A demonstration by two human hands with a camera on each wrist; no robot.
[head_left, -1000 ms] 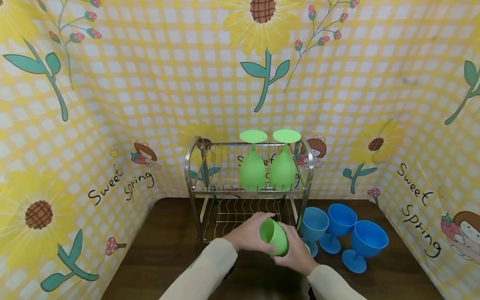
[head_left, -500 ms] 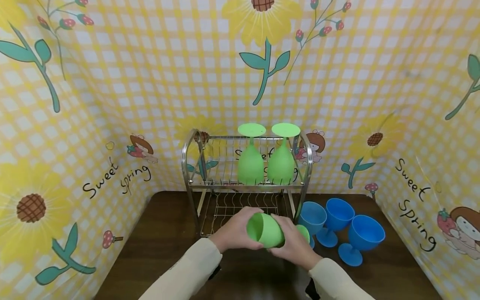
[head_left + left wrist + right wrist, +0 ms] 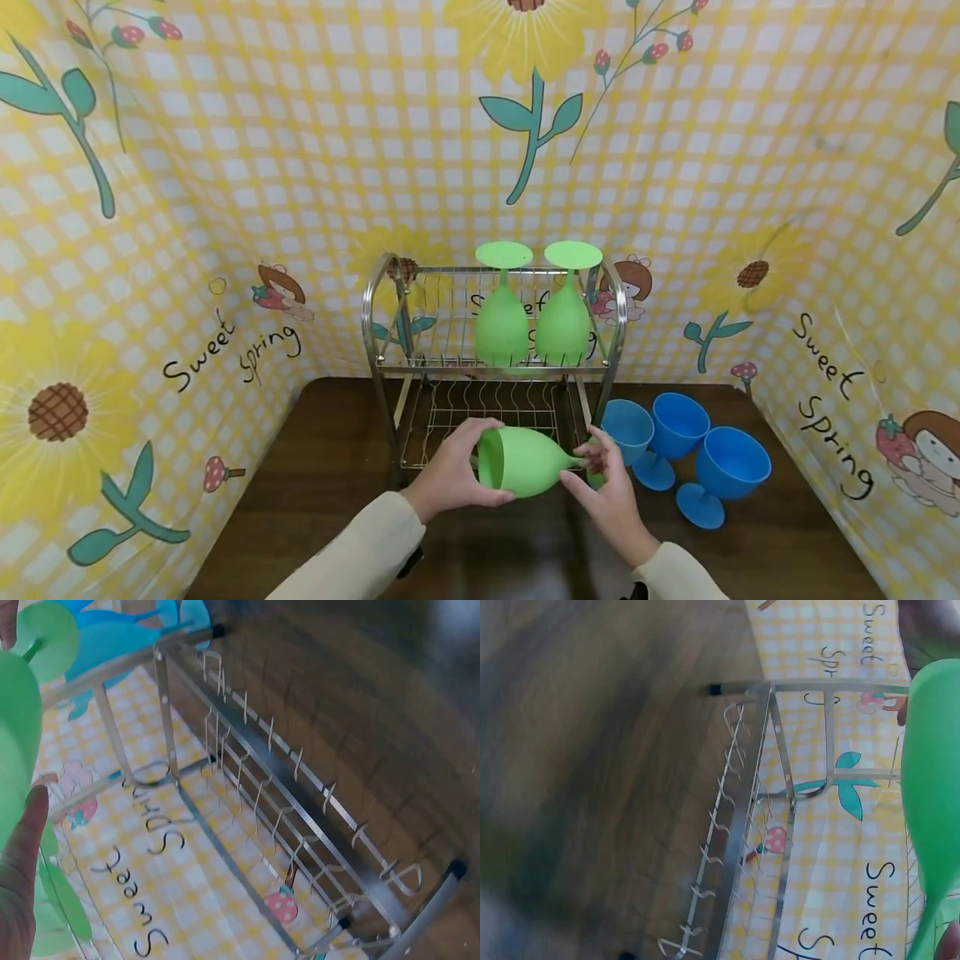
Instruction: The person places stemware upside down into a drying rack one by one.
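Observation:
A light green plastic wine goblet point(image 3: 528, 461) lies sideways in the air before the rack, its mouth toward the left. My left hand point(image 3: 450, 473) grips the bowl near the rim, thumb below and fingers above. On the other side, my right hand point(image 3: 617, 498) has thumb and curled fingers about the stem, partly covering the foot. The right wrist view shows the goblet's bowl point(image 3: 941, 772) tapering into its stem. In the left wrist view, a finger point(image 3: 26, 840) lies along the green bowl point(image 3: 15, 727).
A two-tier metal dish rack point(image 3: 495, 364) stands at the back of the dark wooden table point(image 3: 262, 500). Two green goblets point(image 3: 502, 327) are upside down on its upper tier, toward the right. Three blue goblets point(image 3: 733, 463) stand upright right of the rack.
The green goblet has swung to lie more level, its side now facing me. My right hand has slid from the bowl to the stem, while the left has shifted slightly left.

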